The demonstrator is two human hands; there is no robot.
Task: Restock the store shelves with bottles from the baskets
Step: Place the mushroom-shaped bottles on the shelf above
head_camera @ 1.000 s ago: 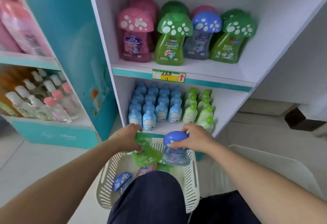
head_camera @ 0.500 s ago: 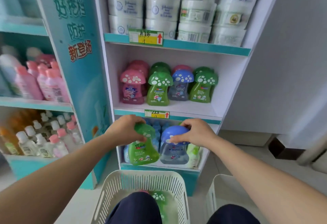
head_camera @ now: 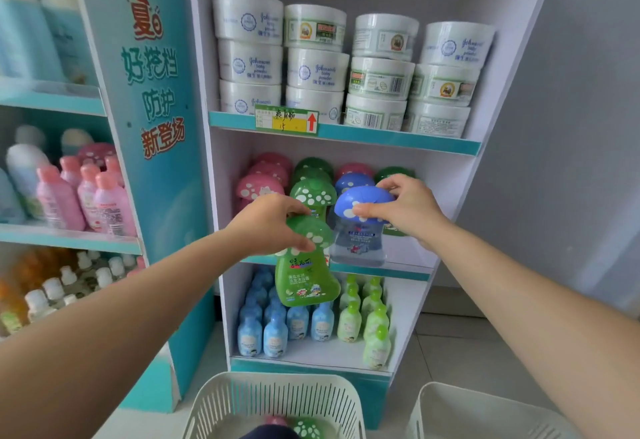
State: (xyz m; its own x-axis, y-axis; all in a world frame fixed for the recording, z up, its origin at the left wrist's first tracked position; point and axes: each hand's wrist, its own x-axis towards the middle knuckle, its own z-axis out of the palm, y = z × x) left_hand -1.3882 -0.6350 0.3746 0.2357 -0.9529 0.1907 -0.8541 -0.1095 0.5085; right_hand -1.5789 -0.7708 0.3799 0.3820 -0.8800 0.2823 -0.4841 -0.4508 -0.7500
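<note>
Both bottles have risen from the bottom-shelf level to the middle shelf (head_camera: 398, 267). Left hand (head_camera: 268, 222) grips the green bottle (head_camera: 304, 272) by its mushroom cap, just before the shelf edge; right hand (head_camera: 405, 210) grips the blue bottle (head_camera: 358, 237) by its cap, its base at the shelf front. Below stands a white basket (head_camera: 277, 400).

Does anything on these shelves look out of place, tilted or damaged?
Nothing is spilled or broken. Only the white tubs on the top shelf face unevenly: some show the logo, others a barcode.
</note>
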